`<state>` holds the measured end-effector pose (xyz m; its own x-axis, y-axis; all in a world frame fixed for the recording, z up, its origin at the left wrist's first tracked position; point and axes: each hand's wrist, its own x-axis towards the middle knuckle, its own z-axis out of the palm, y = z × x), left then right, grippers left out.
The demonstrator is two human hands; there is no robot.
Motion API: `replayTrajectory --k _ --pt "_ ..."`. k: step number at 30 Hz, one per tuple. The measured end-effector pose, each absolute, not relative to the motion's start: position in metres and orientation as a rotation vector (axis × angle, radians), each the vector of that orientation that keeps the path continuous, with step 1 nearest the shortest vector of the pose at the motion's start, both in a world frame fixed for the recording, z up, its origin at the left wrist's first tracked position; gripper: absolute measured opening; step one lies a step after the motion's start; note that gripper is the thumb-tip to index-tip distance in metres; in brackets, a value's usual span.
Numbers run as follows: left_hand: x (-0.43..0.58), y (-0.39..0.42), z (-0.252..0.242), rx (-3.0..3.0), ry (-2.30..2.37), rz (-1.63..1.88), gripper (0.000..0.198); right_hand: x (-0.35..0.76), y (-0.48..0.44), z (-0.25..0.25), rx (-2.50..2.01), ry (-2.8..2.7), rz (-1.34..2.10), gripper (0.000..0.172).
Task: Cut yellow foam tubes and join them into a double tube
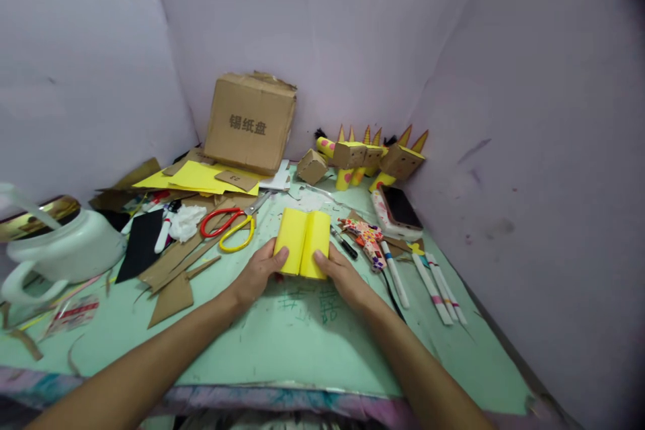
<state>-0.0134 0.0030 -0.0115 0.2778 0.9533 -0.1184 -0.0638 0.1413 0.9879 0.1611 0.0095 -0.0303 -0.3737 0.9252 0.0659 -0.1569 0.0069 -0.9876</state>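
Note:
Between both hands, above the pale green tabletop (282, 356), is a folded piece of yellow card (315, 242) with a crease down its middle. My left hand (256, 273) grips its lower left edge, thumb on the front. On the lower right edge, my right hand (345, 272) pinches it the same way; the fingers behind the card are hidden. Scissors (234, 225) with one red and one yellow handle lie left of the card. A patterned glue gun (367, 242) and a black-tipped pen (345, 242) lie to its right.
A cardboard box (249, 122) leans at the back beside yellow sheets (201, 178). Several cardboard animal figures (353, 156) stand back right, near a phone (400, 207). Markers (433, 289) lie right. Cardboard scraps (174, 299) and a white watering can (75, 245) are left.

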Motion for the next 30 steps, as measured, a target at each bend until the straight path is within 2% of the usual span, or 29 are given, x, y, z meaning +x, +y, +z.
replayTrajectory --k 6,12,17,30 --pt "-0.008 0.003 -0.013 1.059 1.015 0.937 0.039 0.152 0.011 -0.037 -1.015 -1.222 1.469 0.044" --pt "-0.007 0.005 -0.016 1.048 1.018 0.943 0.038 0.142 0.005 -0.029 -0.875 -1.039 1.663 0.04" --pt "-0.006 0.004 -0.018 1.068 1.008 0.93 0.037 0.139 0.002 -0.028 -0.824 -1.033 1.646 0.034" --pt "-0.007 0.002 -0.014 1.128 1.012 0.933 0.045 0.144 0.005 -0.034 -0.852 -1.086 1.523 0.041"
